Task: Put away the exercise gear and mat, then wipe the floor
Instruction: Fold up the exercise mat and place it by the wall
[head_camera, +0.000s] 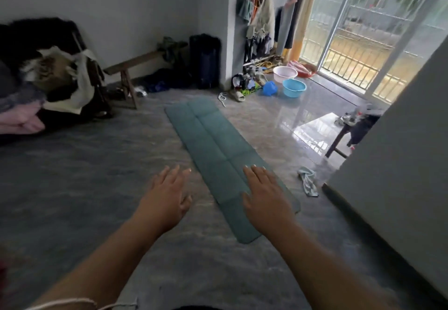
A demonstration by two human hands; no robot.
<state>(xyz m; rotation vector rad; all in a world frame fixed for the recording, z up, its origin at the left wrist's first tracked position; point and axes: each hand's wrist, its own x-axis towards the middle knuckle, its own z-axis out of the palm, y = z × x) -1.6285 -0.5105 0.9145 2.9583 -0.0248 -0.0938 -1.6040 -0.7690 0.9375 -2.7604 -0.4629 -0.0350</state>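
The floor (72, 176) is grey, marbled and shiny, brightest at 2 o'clock by the glass door (363, 31). A long green mat (213, 145) lies flat on it in the middle of the room, running toward 12 o'clock. The left hand (164, 200) is held out flat, fingers spread wide, holding nothing. The right hand (264, 196) is the same, over the mat's near end. A small cloth (308, 181) lies at 3 o'clock. Two basins, one blue (294, 87) and one white (285, 73), sit at 1 o'clock. A wooden bench (135, 64) stands at 11 o'clock by the wall (109, 7).
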